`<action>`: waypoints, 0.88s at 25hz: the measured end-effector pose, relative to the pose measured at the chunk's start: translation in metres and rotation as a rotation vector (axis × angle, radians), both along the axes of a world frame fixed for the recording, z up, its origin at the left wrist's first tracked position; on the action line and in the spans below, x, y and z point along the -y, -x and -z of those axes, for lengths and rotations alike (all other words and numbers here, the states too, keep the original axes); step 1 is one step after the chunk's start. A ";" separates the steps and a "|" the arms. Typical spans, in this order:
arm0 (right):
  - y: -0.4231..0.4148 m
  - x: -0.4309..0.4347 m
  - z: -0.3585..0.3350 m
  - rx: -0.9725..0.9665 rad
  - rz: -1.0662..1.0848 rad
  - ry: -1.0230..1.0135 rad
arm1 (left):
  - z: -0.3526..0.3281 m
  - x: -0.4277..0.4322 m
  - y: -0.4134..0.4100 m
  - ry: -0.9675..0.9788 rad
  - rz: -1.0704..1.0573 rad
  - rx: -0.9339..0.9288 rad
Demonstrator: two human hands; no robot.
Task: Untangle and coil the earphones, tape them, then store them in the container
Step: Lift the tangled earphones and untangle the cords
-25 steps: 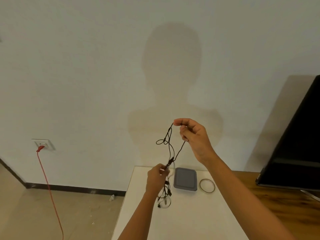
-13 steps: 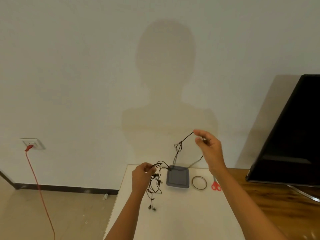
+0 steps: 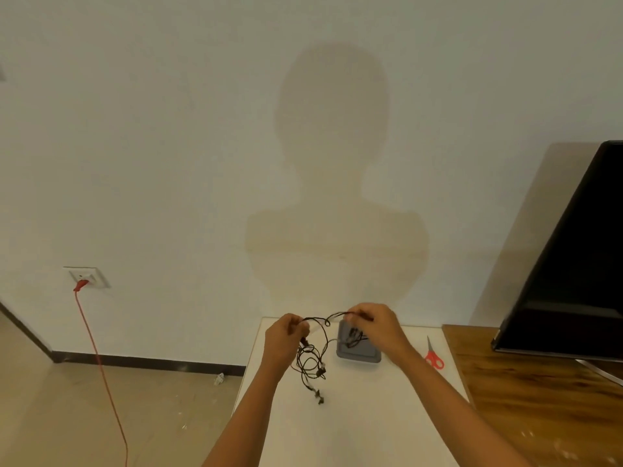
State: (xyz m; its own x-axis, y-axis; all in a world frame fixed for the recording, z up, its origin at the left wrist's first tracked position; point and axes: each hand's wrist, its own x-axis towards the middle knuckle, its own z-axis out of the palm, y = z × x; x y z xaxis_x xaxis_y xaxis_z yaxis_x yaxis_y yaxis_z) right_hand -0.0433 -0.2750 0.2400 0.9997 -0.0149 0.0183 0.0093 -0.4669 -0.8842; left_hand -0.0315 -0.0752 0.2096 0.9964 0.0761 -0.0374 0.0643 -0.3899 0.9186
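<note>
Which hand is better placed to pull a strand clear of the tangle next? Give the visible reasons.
Probably the right. The right hand pinches a strand above the container; the left hand grips the earphones just above the hanging tangle, so it can anchor.

**Hands drop and draw together**

The right hand (image 3: 374,326) has come down from its high hold against the wall and now sits low over the grey container (image 3: 359,354), pinching the cable. The left hand (image 3: 285,338) is now close by at its 9 o'clock, no longer well below it. The earphones (image 3: 312,362) have lost their taut upward stretch. A short slack strand bridges the two hands, and the tangle hangs at the left hand's 5 o'clock.
</note>
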 end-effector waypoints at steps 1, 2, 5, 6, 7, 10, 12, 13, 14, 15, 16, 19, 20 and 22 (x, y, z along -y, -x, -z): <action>0.000 0.001 -0.008 -0.043 0.034 -0.198 | 0.004 -0.004 0.001 -0.014 -0.016 0.001; 0.000 0.003 -0.016 -0.079 0.060 -0.374 | 0.009 -0.007 0.001 -0.035 -0.023 0.001; -0.001 0.004 -0.030 -0.032 0.112 -0.654 | 0.019 -0.008 0.003 -0.085 -0.041 -0.015; -0.001 0.002 -0.034 0.009 0.124 -0.711 | 0.021 -0.008 0.002 -0.091 -0.062 -0.025; 0.000 0.001 -0.039 0.056 0.141 -0.770 | 0.025 -0.008 0.002 -0.102 -0.084 -0.037; 0.000 0.000 -0.061 0.173 0.197 -1.066 | 0.036 -0.012 0.001 -0.157 -0.134 -0.103; -0.001 0.005 -0.080 0.220 0.192 -1.227 | 0.044 -0.018 0.002 -0.213 -0.147 -0.140; -0.001 0.008 -0.088 0.231 0.187 -1.274 | 0.047 -0.020 0.002 -0.255 -0.151 -0.150; -0.001 0.010 -0.096 0.239 0.178 -1.312 | 0.050 -0.023 0.001 -0.287 -0.157 -0.167; -0.001 0.012 -0.103 0.246 0.166 -1.343 | 0.052 -0.025 0.000 -0.308 -0.161 -0.184; -0.001 0.013 -0.108 0.253 0.152 -1.370 | 0.053 -0.027 -0.002 -0.326 -0.163 -0.204; 0.000 0.014 -0.115 0.269 0.119 -1.421 | 0.056 -0.031 -0.007 -0.398 -0.122 -0.268; 0.001 0.014 -0.117 0.279 0.114 -1.431 | 0.056 -0.031 -0.008 -0.393 -0.122 -0.286; 0.002 0.014 -0.118 0.298 0.106 -1.458 | 0.055 -0.031 -0.011 -0.337 -0.157 -0.306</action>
State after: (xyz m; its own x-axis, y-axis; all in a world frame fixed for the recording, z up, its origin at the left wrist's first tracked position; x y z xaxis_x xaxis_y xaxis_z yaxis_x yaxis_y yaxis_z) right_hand -0.0453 -0.2886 0.3583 0.9550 -0.2704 0.1221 0.2929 0.7932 -0.5339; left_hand -0.0210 -0.0438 0.1543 0.9189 0.2829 -0.2750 0.3941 -0.6265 0.6725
